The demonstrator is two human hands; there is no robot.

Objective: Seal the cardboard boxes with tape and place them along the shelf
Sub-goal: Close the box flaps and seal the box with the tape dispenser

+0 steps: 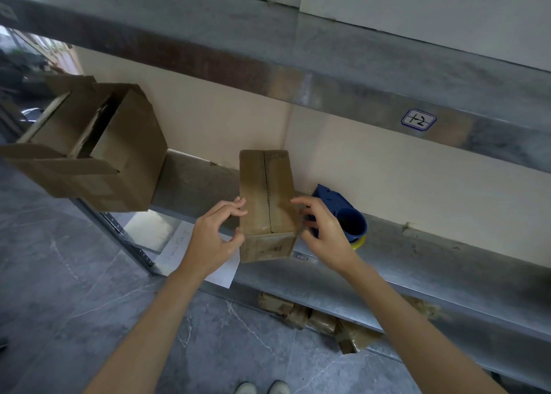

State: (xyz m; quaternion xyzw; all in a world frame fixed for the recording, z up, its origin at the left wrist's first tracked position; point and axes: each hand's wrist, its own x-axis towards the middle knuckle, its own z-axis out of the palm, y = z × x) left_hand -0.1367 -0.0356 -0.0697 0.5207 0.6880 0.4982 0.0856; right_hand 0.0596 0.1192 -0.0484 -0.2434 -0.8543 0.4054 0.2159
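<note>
A small closed cardboard box (268,202) with a centre seam lies on the metal shelf (417,262), its near end jutting slightly over the front edge. My left hand (214,238) grips its left side with curled fingers and thumb. My right hand (322,229) holds the right side, index finger on the top edge. A blue tape dispenser (343,211) with a yellowish roll sits just behind my right hand. A larger box (95,149) with open flaps stands at the shelf's left end.
The upper shelf beam (328,92) carries a handwritten label (418,119). A white paper sheet (193,253) hangs off the shelf front. Several taped boxes (313,316) lie on the lower shelf. Grey tiled floor (74,274) and my shoes are below.
</note>
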